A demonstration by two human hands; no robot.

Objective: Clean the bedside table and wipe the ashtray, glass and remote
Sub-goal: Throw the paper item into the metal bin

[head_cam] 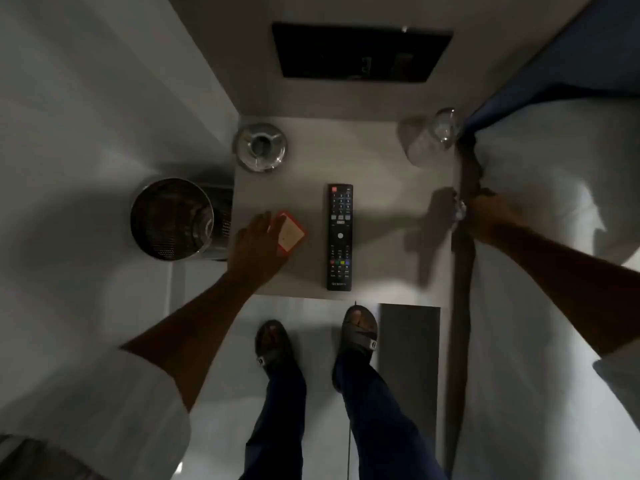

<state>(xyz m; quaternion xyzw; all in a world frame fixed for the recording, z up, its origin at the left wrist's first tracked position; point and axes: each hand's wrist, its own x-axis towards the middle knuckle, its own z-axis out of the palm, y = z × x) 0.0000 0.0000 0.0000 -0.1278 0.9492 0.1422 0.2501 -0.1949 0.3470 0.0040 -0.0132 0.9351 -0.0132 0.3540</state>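
Centrally on bedside table [381,188]: remote [339,237]. Far-left corner: ashtray [260,147]. Far-right: glass [429,140], blurred. Left hand [258,245], fingers spread, over red-edged card [290,235]. Right hand [486,216] clenched at table's right edge, contents unclear.

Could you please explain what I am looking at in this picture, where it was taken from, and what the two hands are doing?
There is no machine here: a person wears a camera on the head, looking straight down, so you see their arms and sandalled feet. The pale square is a bedside table. On it lie a black remote, a glass ashtray at the far left corner, a clear glass at the far right, and a small red-edged card. The left hand rests on the card's edge. The right hand is by the bed at the table's side; what it grips is unclear. A metal bin stands on the floor.
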